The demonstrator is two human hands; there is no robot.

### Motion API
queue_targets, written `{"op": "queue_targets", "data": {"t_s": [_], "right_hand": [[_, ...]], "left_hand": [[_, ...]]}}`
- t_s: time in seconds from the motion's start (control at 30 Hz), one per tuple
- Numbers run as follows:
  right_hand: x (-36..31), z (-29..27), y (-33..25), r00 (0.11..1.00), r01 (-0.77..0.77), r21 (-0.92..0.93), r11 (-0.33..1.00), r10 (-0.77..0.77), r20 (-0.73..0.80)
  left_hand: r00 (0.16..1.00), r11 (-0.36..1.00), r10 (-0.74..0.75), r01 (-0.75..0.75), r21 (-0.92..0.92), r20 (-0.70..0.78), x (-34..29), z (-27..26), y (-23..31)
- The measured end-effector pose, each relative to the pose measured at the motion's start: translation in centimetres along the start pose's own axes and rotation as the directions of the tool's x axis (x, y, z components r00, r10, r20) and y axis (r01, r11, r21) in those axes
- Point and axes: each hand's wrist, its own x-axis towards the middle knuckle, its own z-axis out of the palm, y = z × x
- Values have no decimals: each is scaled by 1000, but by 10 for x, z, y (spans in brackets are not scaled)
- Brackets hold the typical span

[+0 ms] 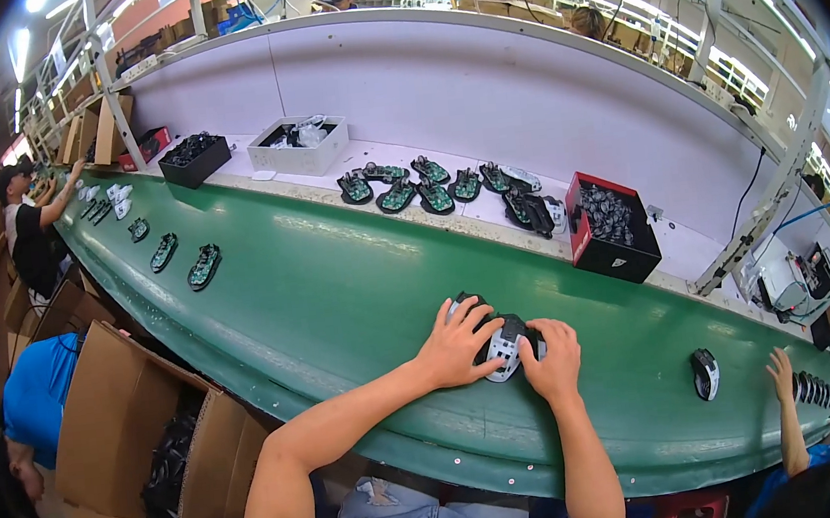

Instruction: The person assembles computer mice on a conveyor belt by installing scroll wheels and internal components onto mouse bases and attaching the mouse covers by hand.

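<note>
A black and silver computer mouse (507, 352) lies on the green belt in front of me, between both hands. My left hand (461, 342) comes over it from the left, fingers bent across a black part (468, 303) and thumb along the silver side. From the right, my right hand (554, 357) closes on the mouse, its thumb against the shell and its fingers round the far right side. My palms and fingers hide much of it. Whether the black part under my left fingers is a separate piece, I cannot tell.
Several mouse bases with green circuit boards (397, 196) lie on the back ledge, beside a black-and-red box of small dark parts (612, 225). More bases (204, 266) sit on the belt leftward. Another mouse (706, 374) lies right, near a co-worker's hand (781, 376). Cardboard boxes (125, 417) stand lower left.
</note>
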Motion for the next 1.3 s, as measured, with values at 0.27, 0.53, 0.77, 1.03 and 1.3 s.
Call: {"op": "queue_targets", "data": {"t_s": [0.27,0.53,0.77,1.03,1.3], "right_hand": [[0,1,4,1000,5,-3,1000,-5,-1],[1,2,0,1000,23,5,1000,-23,-21],[0,-1,3,1000,3,-13,1000,-3,-1],[-1,1,2,1000,-9,-3,1000,9,5],[1,0,-1,1000,8,0,1000,-8,-13]], "left_hand": [[1000,1000,-4,5,-7,6,1,1,0],[1000,1000,-17,16,23,20,-1,-3,0],[1000,1000,1,-1,-9,25,0,2,2],[1000,1000,0,0,5,22,-1,0,1],[1000,1000,9,-9,13,6,-1,-2,0]]}}
